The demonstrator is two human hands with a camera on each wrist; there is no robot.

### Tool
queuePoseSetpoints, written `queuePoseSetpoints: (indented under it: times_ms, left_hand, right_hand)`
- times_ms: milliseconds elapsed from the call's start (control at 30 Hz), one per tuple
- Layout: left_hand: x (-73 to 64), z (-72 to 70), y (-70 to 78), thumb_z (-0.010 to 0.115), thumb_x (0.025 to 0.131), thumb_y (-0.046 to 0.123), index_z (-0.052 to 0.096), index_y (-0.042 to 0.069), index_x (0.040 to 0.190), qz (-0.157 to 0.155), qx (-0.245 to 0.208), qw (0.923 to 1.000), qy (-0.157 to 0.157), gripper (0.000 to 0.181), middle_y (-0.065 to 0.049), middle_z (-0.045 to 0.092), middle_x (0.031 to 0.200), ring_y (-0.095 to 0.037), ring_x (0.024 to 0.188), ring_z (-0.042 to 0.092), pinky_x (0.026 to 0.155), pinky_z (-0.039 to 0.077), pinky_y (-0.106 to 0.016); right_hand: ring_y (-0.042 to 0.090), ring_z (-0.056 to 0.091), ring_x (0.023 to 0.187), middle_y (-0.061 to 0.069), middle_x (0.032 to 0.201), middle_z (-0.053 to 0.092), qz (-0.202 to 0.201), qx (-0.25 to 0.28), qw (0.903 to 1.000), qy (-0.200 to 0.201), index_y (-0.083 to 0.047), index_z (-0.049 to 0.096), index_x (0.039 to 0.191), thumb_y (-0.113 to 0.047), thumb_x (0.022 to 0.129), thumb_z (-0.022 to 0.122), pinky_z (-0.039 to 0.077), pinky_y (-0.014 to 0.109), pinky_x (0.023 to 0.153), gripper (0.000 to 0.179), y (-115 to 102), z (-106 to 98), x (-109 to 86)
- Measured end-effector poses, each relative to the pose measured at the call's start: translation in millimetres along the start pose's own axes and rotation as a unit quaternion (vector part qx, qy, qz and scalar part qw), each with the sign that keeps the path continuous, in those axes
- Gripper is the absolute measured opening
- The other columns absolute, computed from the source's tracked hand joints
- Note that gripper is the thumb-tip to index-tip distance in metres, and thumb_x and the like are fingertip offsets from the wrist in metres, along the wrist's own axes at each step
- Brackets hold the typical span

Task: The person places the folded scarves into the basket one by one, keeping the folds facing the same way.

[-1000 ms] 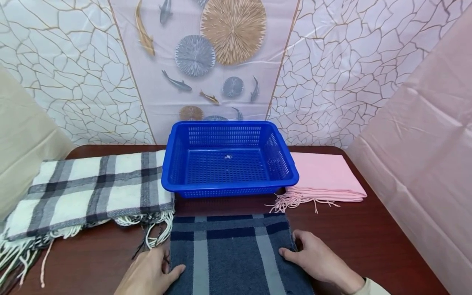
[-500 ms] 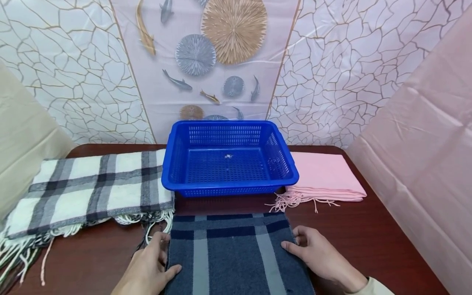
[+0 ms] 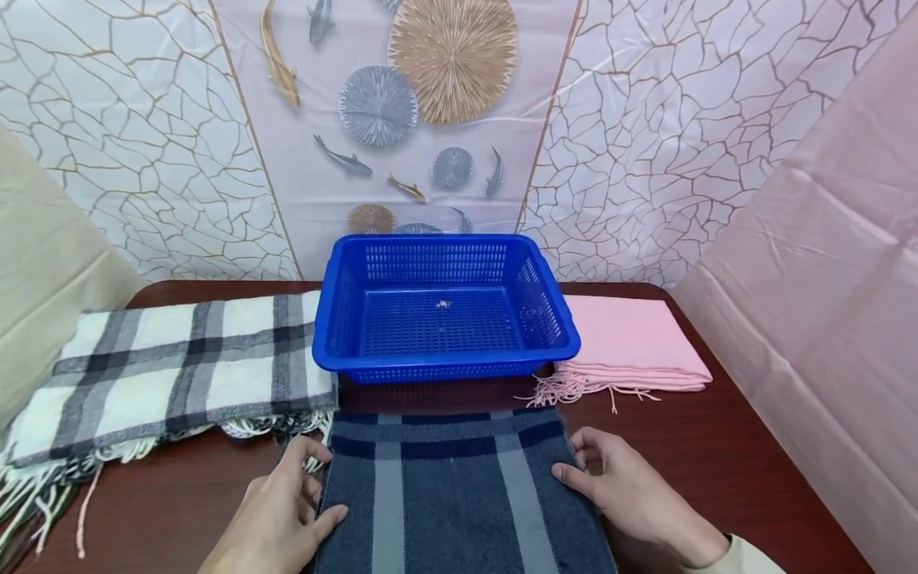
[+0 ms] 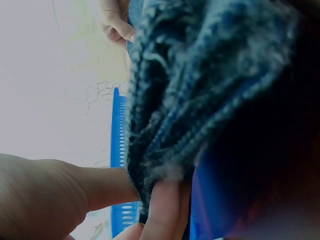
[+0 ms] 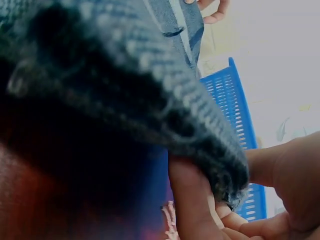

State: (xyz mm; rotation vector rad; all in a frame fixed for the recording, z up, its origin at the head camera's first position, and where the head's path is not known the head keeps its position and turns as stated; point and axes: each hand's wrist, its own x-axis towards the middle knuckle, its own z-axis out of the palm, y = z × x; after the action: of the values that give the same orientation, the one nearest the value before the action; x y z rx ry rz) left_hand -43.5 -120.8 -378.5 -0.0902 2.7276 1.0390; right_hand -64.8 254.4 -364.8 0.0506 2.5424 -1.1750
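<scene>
Holding the folded navy-and-grey striped scarf (image 3: 452,510) in front of the blue plastic basket (image 3: 445,363). Pinching the left edge between thumb and fingers of the left hand (image 3: 276,506), the right edge likewise with the right hand (image 3: 634,490), each grip closed on cloth. Bringing the far edge slightly nearer the basket than a second ago, with both hands also a little further forward. Lying unmoved on the brown table (image 3: 746,470): left of the basket, a fringed black-and-white checked scarf (image 3: 237,351); right of it, a folded, fringed pink scarf (image 3: 638,339).
</scene>
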Motion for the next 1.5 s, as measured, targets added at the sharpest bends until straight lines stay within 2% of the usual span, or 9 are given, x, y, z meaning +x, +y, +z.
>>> queuePoseSetpoints:
  times_ms: [167, 400, 600, 867, 1200, 1367, 1433, 1500]
  left_hand:
    - [-2.1, -8.6, 0.9, 0.084, 0.083, 0.009, 0.047, 0.011, 0.126, 0.010, 0.002, 0.9999, 0.008, 0.056, 0.000, 0.056, 0.083, -0.011, 0.060, 0.052, 0.057, 0.045, -0.025]
    - [-4.0, -17.9, 4.3, 0.083, 0.084, 0.011, 0.047, 0.012, 0.127, 0.023, 0.020, 0.9995, 0.002, 0.056, 0.001, 0.053, 0.085, -0.010, 0.059, 0.050, 0.056, 0.042, -0.025]
    - [-5.4, -28.2, 9.2, 0.081, 0.087, 0.014, 0.046, 0.013, 0.128, 0.033, 0.025, 0.9991, -0.012, 0.054, 0.001, 0.053, 0.086, -0.010, 0.058, 0.050, 0.056, 0.042, -0.025]
    - [-9.2, -42.5, 14.7, 0.082, 0.087, 0.018, 0.045, 0.015, 0.130, 0.066, 0.036, 0.9971, -0.006, 0.056, 0.003, 0.056, 0.087, -0.007, 0.057, 0.050, 0.057, 0.043, -0.024]
    - [-12.8, -64.3, 28.4, 0.081, 0.088, 0.025, 0.044, 0.017, 0.134, 0.087, 0.046, 0.9951, 0.014, 0.060, 0.002, 0.060, 0.093, -0.006, 0.064, 0.056, 0.059, 0.046, -0.024]
    - [-9.2, -72.2, 35.3, 0.080, 0.089, 0.025, 0.044, 0.015, 0.132, 0.098, 0.040, 0.9942, 0.018, 0.057, 0.000, 0.060, 0.091, -0.008, 0.067, 0.057, 0.058, 0.046, -0.025]
    - [-7.3, -74.6, 38.0, 0.080, 0.090, 0.024, 0.045, 0.015, 0.131, 0.112, 0.034, 0.9928, 0.022, 0.055, 0.000, 0.060, 0.090, -0.008, 0.066, 0.056, 0.058, 0.045, -0.026]
    - [-5.8, -77.5, 40.5, 0.079, 0.091, 0.023, 0.045, 0.016, 0.130, 0.131, 0.032, 0.9905, 0.029, 0.052, 0.000, 0.059, 0.088, -0.008, 0.064, 0.054, 0.058, 0.044, -0.025]
  right_hand:
    - [0.015, 0.053, 0.074, 0.000, 0.081, 0.045, -0.009, -0.002, 0.9999, -0.003, -0.004, 0.054, 0.102, -0.023, 0.094, 0.073, 0.039, 0.028, 0.060, 0.029, -7.8, -6.4, 0.2]
    - [0.016, 0.056, 0.080, 0.003, 0.088, 0.046, 0.001, -0.014, 0.9999, -0.010, -0.005, 0.053, 0.106, -0.027, 0.095, 0.072, 0.041, 0.031, 0.059, 0.032, -19.0, -14.9, -2.4]
    - [0.017, 0.060, 0.070, 0.003, 0.085, 0.051, -0.009, 0.003, 0.9995, -0.029, -0.003, 0.053, 0.110, -0.029, 0.097, 0.070, 0.050, 0.035, 0.051, 0.034, -26.9, -23.3, -10.9]
    - [0.013, 0.054, 0.062, 0.000, 0.078, 0.046, -0.018, -0.009, 0.9995, -0.024, -0.004, 0.052, 0.111, -0.031, 0.096, 0.072, 0.049, 0.032, 0.050, 0.038, -37.9, -35.7, -17.6]
    - [0.018, 0.065, 0.085, 0.004, 0.091, 0.064, -0.058, -0.046, 0.9972, -0.002, -0.007, 0.060, 0.113, -0.035, 0.095, 0.072, 0.051, 0.032, 0.057, 0.036, -51.2, -52.9, -22.3]
    - [0.017, 0.067, 0.083, 0.003, 0.094, 0.072, -0.072, -0.045, 0.9963, -0.010, -0.008, 0.063, 0.115, -0.036, 0.096, 0.070, 0.053, 0.033, 0.058, 0.034, -58.7, -62.2, -21.1]
    - [0.016, 0.066, 0.078, 0.003, 0.092, 0.071, -0.075, -0.050, 0.9959, -0.009, -0.008, 0.062, 0.115, -0.037, 0.096, 0.070, 0.053, 0.033, 0.057, 0.035, -62.3, -66.5, -20.2]
    - [0.015, 0.066, 0.079, 0.004, 0.096, 0.072, -0.080, -0.056, 0.9951, -0.007, -0.009, 0.063, 0.114, -0.038, 0.097, 0.069, 0.054, 0.032, 0.059, 0.034, -66.3, -71.4, -18.4]
